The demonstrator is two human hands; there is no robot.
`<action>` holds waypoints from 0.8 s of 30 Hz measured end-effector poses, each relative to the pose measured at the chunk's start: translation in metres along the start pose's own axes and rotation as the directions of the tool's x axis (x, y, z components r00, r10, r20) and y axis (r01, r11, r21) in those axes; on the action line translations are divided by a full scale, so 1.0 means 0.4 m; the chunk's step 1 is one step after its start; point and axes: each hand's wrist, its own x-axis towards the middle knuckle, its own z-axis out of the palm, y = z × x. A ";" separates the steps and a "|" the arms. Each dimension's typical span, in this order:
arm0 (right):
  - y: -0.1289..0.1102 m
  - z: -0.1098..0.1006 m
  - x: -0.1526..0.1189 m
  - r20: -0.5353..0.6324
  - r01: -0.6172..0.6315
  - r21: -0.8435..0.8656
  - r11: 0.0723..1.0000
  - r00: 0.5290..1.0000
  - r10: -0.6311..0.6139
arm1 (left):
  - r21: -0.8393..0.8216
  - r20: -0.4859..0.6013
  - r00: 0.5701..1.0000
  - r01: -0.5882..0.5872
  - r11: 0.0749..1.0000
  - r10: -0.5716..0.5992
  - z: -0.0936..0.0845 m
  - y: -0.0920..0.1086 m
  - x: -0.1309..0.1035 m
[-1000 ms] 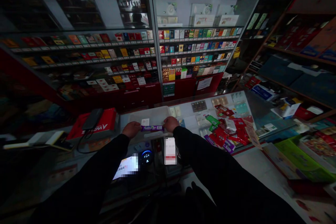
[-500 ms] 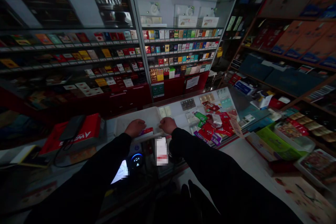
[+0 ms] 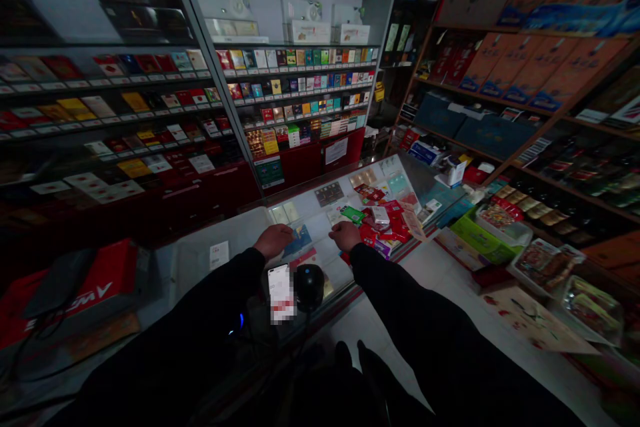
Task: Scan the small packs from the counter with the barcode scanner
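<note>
My left hand (image 3: pixel 274 241) is over the glass counter top, right of a white tray (image 3: pixel 187 247), its fingers curled together beside a blue, flat packet (image 3: pixel 300 240). Whether it grips anything is hidden. My right hand (image 3: pixel 345 236) is closed too, just left of a heap of red, green and purple packets (image 3: pixel 393 220); I cannot make out anything in its fingers. A small white box (image 3: pixel 219 255) lies in the tray. Nearer to me, a lit phone (image 3: pixel 280 293) lies beside a rounded black device (image 3: pixel 309 285).
A red box (image 3: pixel 100 287) with a dark device (image 3: pixel 60 280) on it stands at left. Open food tubs (image 3: pixel 545 260) and a green carton (image 3: pixel 473 237) are at right. Shelves of small packs (image 3: pixel 300 83) line the back; larger boxes (image 3: pixel 530 70) fill the right rack.
The view has swung right. Both hands have moved right along the counter, my left hand out from over the tray. The white box in the tray now shows.
</note>
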 end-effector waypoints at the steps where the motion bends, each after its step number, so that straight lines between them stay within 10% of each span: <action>1: 0.027 -0.013 0.001 -0.024 -0.036 0.002 0.999 0.999 0.036 | -0.005 0.017 1.000 -0.006 1.000 0.006 0.014 0.011 0.006; 13: 0.274 -0.029 -0.100 -0.150 -0.292 0.036 0.956 0.944 0.294 | 0.112 0.319 0.924 -0.258 0.960 0.211 0.131 0.094 0.106; 24: 0.296 0.034 -0.177 -0.012 -0.233 -0.087 0.969 0.972 0.233 | 0.055 0.578 0.816 -0.025 0.998 -0.011 0.271 0.121 0.186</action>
